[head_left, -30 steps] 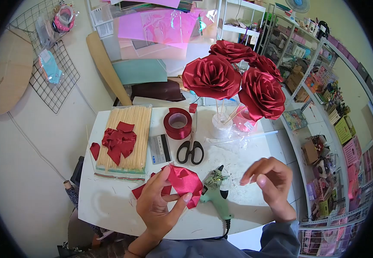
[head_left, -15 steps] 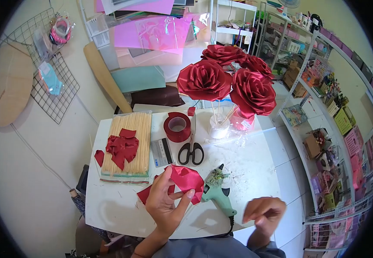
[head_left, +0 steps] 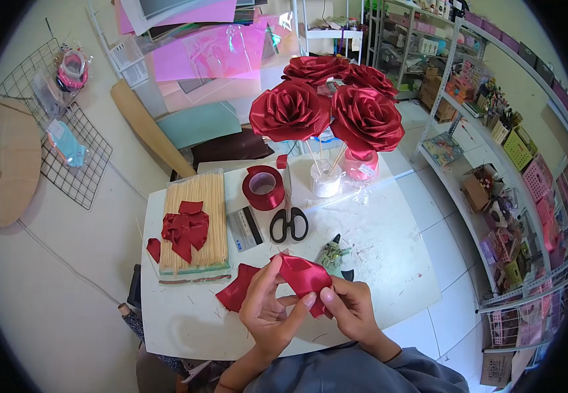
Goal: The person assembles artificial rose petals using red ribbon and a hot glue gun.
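Between my two hands is a piece of shiny red satin ribbon, curved like a petal. My left hand pinches its left side and lower edge between thumb and fingers. At its lower right edge, my right hand grips it with the thumb in front; the other fingers are partly hidden behind. Another red ribbon piece lies on the table left of my left hand. Just beyond my right hand rests a green glue gun, mostly covered by that hand.
Black-handled scissors, a card and a red ribbon roll lie mid-table. Cut red petals sit on a pack of wooden sticks at left. Satin roses stand in a white holder at the back.
My right hand has come in from the right side of the table and now grips the ribbon piece. My left hand keeps its hold. The camera view has shifted slightly.
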Tool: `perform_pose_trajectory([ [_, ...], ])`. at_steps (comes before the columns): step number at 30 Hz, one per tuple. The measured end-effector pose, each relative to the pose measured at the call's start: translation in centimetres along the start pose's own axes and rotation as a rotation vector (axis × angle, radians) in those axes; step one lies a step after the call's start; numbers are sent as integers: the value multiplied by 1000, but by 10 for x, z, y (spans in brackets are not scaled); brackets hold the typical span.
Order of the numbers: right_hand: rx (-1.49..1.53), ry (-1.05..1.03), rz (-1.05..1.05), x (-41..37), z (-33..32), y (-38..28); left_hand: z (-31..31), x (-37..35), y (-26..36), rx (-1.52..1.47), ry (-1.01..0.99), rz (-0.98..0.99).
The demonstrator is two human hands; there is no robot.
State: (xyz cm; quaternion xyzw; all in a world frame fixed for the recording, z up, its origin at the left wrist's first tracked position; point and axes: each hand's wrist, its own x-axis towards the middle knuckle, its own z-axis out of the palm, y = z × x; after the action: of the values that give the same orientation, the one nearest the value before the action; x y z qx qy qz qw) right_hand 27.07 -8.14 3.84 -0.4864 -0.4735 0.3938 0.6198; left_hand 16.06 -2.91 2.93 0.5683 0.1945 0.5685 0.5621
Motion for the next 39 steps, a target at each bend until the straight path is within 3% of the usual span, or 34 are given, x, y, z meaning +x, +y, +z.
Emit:
perform_pose_trajectory([
  [13,-255,84,-178,-2,7,8,-1,-1,4,-9,32,-2],
  [16,-211,30,-101,-1,4,12,-4,0,4,1,34,-11],
  [18,210,-34,26,1,2,17,-4,-1,5,3,34,-17],
  [22,286,-44,77,2,2,11,-4,-1,4,24,37,-33],
  [34,23,72,5,2,5,13,-4,0,7,97,-7,19],
  [37,99,29,4,2,4,15,-5,-1,7,132,16,1],
  [39,459,-35,62,3,3,15,-6,-1,8,156,33,0],
])
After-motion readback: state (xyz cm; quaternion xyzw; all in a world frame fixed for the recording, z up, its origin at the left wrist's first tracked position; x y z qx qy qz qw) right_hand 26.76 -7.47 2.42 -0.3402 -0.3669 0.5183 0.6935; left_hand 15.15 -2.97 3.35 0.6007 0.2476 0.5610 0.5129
